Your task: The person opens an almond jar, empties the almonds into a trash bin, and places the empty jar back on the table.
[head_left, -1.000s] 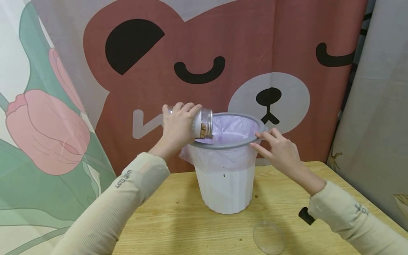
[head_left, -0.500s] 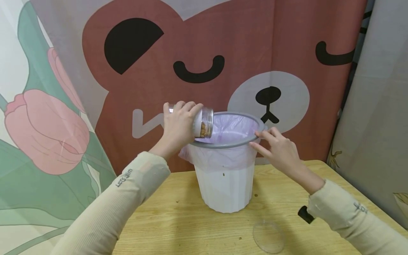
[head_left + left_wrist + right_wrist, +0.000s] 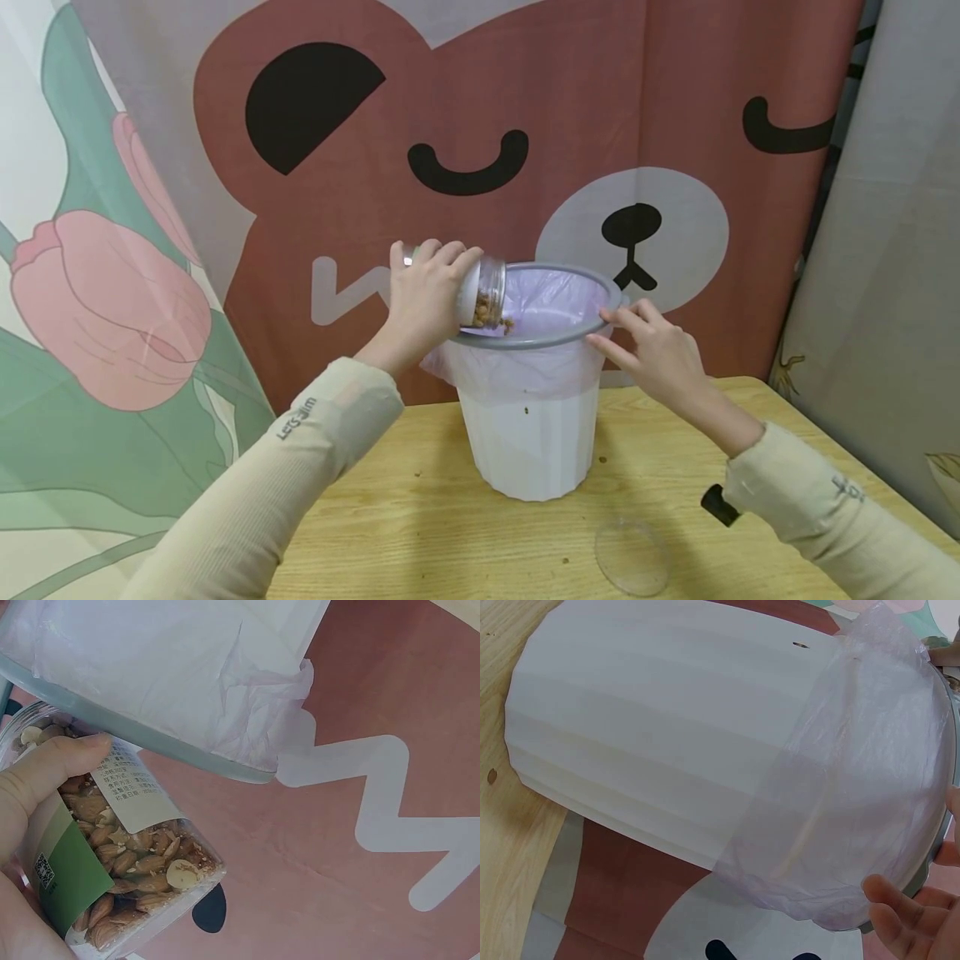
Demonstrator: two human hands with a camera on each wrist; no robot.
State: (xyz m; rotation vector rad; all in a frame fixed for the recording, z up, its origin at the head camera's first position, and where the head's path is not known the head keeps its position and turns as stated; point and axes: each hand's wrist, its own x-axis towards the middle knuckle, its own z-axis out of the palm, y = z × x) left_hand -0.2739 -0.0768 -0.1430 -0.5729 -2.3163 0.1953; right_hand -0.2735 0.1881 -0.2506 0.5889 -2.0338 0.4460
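My left hand point(image 3: 427, 292) grips a clear jar of nuts point(image 3: 491, 279), tipped nearly on its side with its open mouth over the bin's left rim. Several nuts point(image 3: 507, 325) are spilling from the mouth. Almonds point(image 3: 150, 864) and paler nuts show through the jar's wall in the left wrist view, beside a green and white label. Below stands a white trash bin point(image 3: 528, 450) with a grey rim point(image 3: 558, 339), lined with a thin purple bag point(image 3: 555, 296) folded over the outside. My right hand point(image 3: 663, 354) holds the rim's right side between thumb and fingers.
A clear round lid point(image 3: 632, 557) lies flat on the wooden table point(image 3: 360, 517), in front of the bin. A few small crumbs dot the tabletop. Close behind hangs a curtain point(image 3: 337, 225) with a bear print.
My left hand has shifted slightly right and tilted the jar's mouth further down. Nuts have slid to the mouth and are coming out. My right hand and the bin stay put.
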